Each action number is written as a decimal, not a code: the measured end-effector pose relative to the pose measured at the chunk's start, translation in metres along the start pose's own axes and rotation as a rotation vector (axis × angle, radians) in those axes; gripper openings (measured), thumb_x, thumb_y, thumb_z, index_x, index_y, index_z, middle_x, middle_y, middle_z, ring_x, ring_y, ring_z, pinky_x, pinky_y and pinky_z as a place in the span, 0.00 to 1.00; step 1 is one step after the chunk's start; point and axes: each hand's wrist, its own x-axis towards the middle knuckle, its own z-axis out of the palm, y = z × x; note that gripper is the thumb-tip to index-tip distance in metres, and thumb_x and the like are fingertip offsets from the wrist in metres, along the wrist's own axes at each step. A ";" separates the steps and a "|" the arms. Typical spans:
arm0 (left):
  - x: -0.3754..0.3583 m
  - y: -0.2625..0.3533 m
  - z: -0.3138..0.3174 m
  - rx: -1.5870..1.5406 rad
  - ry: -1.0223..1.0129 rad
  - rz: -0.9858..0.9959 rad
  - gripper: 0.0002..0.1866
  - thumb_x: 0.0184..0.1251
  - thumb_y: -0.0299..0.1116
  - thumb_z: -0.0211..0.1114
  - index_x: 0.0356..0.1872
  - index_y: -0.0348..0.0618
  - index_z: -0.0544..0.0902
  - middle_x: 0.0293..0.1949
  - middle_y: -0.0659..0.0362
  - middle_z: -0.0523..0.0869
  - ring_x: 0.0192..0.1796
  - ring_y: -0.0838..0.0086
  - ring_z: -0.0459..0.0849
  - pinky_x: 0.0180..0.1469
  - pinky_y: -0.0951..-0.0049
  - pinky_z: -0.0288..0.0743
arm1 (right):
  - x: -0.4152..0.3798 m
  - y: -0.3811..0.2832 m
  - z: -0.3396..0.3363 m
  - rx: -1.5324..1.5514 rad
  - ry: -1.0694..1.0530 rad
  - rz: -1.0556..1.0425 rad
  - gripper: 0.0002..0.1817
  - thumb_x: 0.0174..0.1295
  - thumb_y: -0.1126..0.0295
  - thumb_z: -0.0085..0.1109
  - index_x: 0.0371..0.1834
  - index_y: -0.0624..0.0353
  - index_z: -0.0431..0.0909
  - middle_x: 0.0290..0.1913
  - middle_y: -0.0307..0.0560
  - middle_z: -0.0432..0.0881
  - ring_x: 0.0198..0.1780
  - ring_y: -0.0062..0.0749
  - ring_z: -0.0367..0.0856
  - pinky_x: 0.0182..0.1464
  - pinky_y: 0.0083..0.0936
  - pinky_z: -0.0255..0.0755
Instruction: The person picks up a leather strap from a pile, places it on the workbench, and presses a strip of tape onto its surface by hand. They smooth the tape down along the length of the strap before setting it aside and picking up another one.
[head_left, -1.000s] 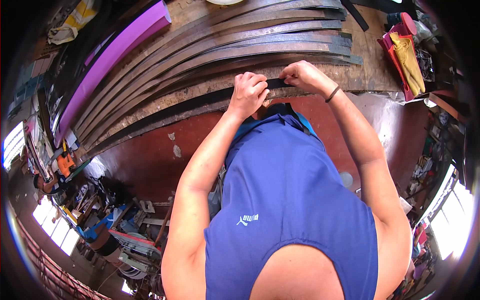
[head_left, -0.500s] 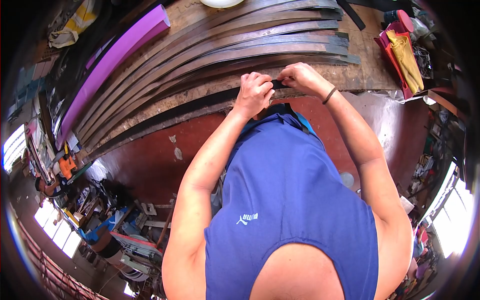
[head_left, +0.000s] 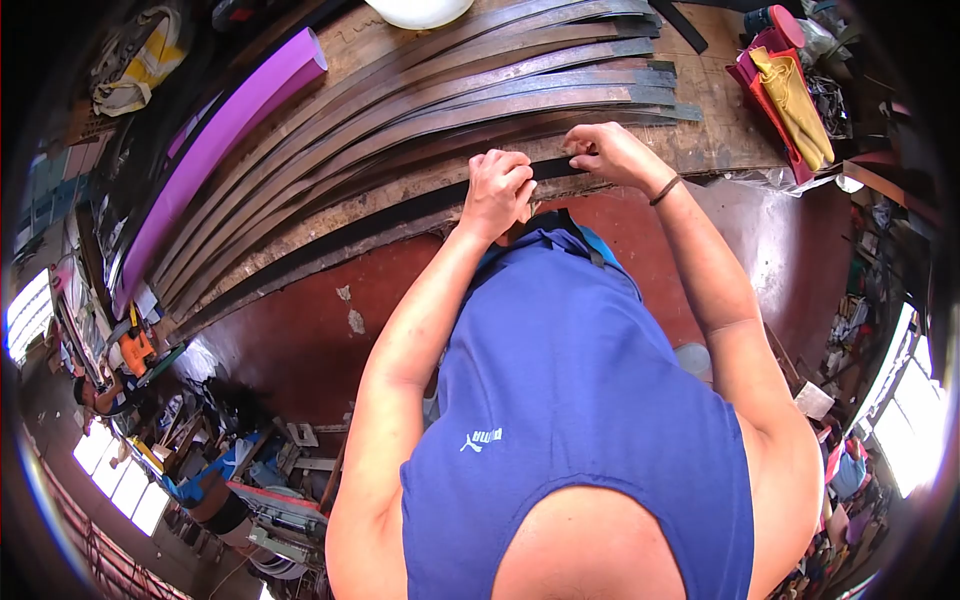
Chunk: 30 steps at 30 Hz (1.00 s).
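Observation:
A long black strip (head_left: pixel 390 222) runs along the front edge of the wooden table, in front of several brown-grey strips (head_left: pixel 420 125). My left hand (head_left: pixel 497 193) is closed around the black strip near its right part. To the right, my right hand (head_left: pixel 612 158) has its fingers bent and thumb tip at the strip's right end. A short stretch of black strip shows between the two hands. The fingertips of my left hand are partly hidden.
A purple roll (head_left: pixel 225 150) lies at the left. At the back stands a white bowl (head_left: pixel 420 8). Yellow and red cloths (head_left: pixel 795 105) hang over the right side of the table (head_left: pixel 715 125). A cluttered floor area (head_left: pixel 220 440) with tools shows at lower left.
My right hand has moved a little to the right, away from my left hand, and more of the black strip shows between them. The view has shifted slightly.

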 end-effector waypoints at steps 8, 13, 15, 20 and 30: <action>0.003 0.006 -0.002 0.002 -0.004 -0.001 0.09 0.54 0.29 0.77 0.34 0.47 0.84 0.45 0.64 0.85 0.52 0.65 0.82 0.56 0.58 0.68 | -0.004 0.016 0.015 -0.019 0.110 -0.106 0.10 0.58 0.69 0.71 0.42 0.59 0.88 0.38 0.52 0.87 0.45 0.50 0.86 0.48 0.40 0.79; 0.007 0.011 0.006 0.024 0.008 0.018 0.09 0.54 0.30 0.77 0.35 0.47 0.84 0.46 0.64 0.85 0.52 0.65 0.81 0.56 0.58 0.68 | -0.004 0.017 0.020 -0.069 0.145 -0.104 0.09 0.60 0.68 0.69 0.40 0.58 0.88 0.39 0.52 0.87 0.46 0.51 0.85 0.50 0.42 0.78; 0.009 0.012 0.010 0.025 0.014 0.026 0.09 0.54 0.30 0.77 0.34 0.47 0.84 0.46 0.64 0.85 0.53 0.65 0.81 0.56 0.57 0.68 | -0.003 0.019 0.022 -0.075 0.147 -0.090 0.09 0.60 0.67 0.69 0.41 0.58 0.88 0.39 0.52 0.87 0.47 0.51 0.85 0.50 0.43 0.78; 0.013 0.016 0.016 0.030 0.013 0.025 0.08 0.54 0.29 0.76 0.34 0.47 0.85 0.46 0.64 0.85 0.53 0.65 0.81 0.56 0.58 0.68 | -0.004 0.015 0.020 -0.017 0.142 -0.031 0.12 0.59 0.67 0.70 0.43 0.60 0.88 0.40 0.54 0.88 0.47 0.51 0.87 0.50 0.41 0.79; 0.014 0.017 0.017 0.027 0.020 0.013 0.08 0.54 0.29 0.76 0.33 0.47 0.85 0.45 0.64 0.85 0.52 0.66 0.81 0.57 0.58 0.68 | -0.020 0.024 0.015 0.066 0.248 -0.026 0.13 0.55 0.72 0.72 0.44 0.62 0.87 0.40 0.54 0.87 0.44 0.47 0.88 0.49 0.38 0.81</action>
